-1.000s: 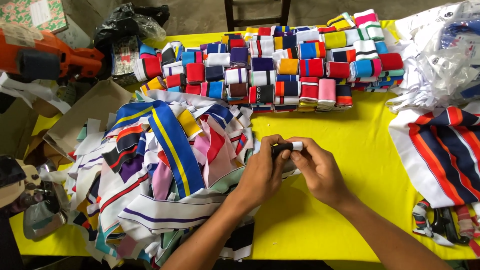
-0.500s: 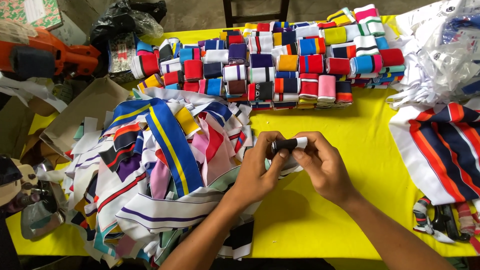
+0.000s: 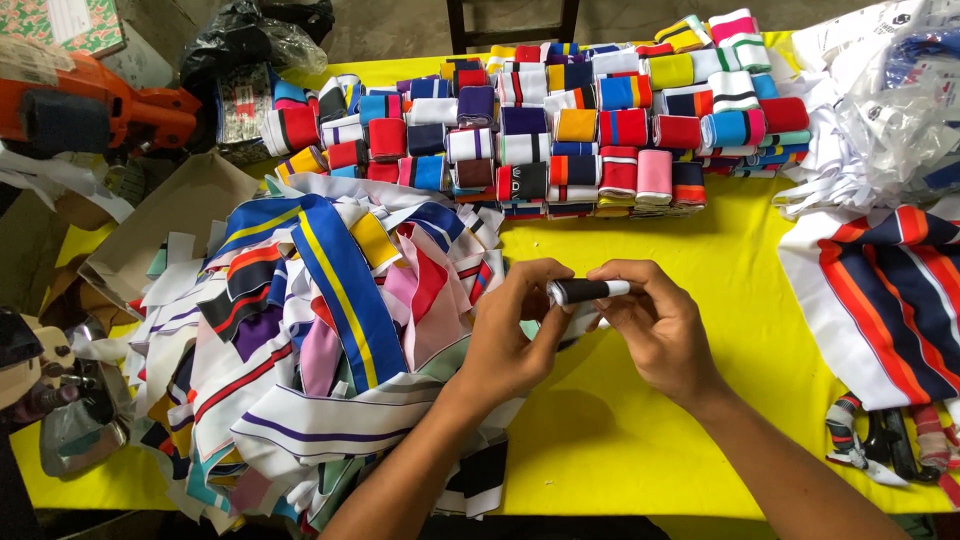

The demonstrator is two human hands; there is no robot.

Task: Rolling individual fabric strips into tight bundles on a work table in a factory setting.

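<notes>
Over the yellow table (image 3: 700, 260), my left hand (image 3: 515, 335) and my right hand (image 3: 655, 330) both pinch a small black-and-white fabric roll (image 3: 585, 291), held level between the fingertips. A white tail of the strip hangs under it toward the pile. Just left of my hands lies a loose heap of striped fabric strips (image 3: 310, 330) in blue, yellow, white, pink and red. Beyond my hands, stacked rows of rolled strips (image 3: 560, 130) in many colours fill the far side of the table.
Striped white, navy and red cloth (image 3: 880, 300) lies at the right, with clear plastic bags (image 3: 900, 110) behind it. Scissors (image 3: 885, 440) rest near the right front edge. An orange tool (image 3: 100, 110), black bag (image 3: 240, 50) and cardboard (image 3: 170, 220) sit at the left.
My hands have kept winding the small roll, shifting slightly; the roll looks tighter and sits more level between the fingers.
</notes>
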